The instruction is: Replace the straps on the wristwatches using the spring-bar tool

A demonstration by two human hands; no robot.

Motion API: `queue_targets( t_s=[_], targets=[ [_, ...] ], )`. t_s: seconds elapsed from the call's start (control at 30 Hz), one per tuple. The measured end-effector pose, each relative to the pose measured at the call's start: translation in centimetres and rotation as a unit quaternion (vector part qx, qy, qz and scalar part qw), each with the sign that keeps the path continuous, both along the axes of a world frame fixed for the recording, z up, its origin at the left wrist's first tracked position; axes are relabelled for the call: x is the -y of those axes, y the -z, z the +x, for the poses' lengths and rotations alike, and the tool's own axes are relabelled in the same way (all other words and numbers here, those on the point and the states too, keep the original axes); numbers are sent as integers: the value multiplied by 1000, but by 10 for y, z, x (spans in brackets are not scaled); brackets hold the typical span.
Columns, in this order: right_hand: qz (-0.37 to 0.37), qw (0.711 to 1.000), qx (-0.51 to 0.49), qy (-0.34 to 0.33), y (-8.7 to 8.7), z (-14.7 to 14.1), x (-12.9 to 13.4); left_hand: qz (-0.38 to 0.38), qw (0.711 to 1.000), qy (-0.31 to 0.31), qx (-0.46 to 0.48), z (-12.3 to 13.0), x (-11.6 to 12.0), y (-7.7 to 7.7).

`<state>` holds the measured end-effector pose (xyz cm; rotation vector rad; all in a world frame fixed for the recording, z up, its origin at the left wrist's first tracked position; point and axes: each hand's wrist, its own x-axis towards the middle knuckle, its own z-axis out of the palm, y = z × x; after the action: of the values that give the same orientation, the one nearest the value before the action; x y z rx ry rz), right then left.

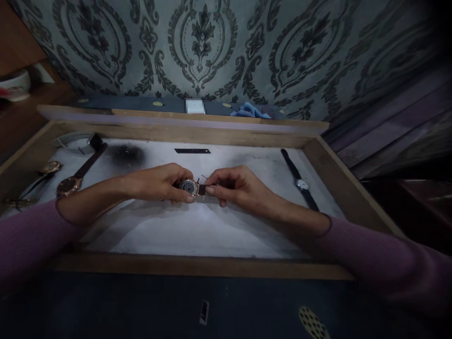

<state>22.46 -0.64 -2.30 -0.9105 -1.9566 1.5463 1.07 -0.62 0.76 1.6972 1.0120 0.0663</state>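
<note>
Over the middle of a white-bottomed wooden tray (pixel 197 266), my left hand (pixel 162 182) is closed around the case of a rose-gold watch (pixel 189 187), thumb along its lower edge. Its skeleton-like face or back points up. My right hand (pixel 235 186) pinches the dark brown strap (pixel 202 189) on the right side of that case. A thin, dark pointed thing (pixel 204 177) sticks out near the right fingertips; it is too small to identify. Both hands nearly touch at the strap. Behind them a dark flat blade-like strip (pixel 192 151) lies on the tray's white bottom.
Left in the tray are a brown-strapped watch (pixel 69 185), a grey-banded watch (pixel 79 142) and a small gold watch (pixel 52 167). A black-strapped watch (pixel 302 184) lies right. Beyond the back wall sit a blue cloth (pixel 250 111) and a pale block (pixel 195 106).
</note>
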Motion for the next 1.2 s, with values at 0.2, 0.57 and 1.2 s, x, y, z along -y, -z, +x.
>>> queue_targets(
  t_s=[0.2, 0.57, 1.2],
  targets=[
    [-2, 1000, -7, 6, -1, 0, 1, -13, 999, -28, 29, 2, 0, 4],
    [11, 1000, -7, 8, 0, 2, 0, 18, 997, -55, 57, 5, 3, 11],
    [-25, 1000, -14, -3, 2, 1, -2, 62, 992, -86, 72, 12, 9, 17]
  ],
)
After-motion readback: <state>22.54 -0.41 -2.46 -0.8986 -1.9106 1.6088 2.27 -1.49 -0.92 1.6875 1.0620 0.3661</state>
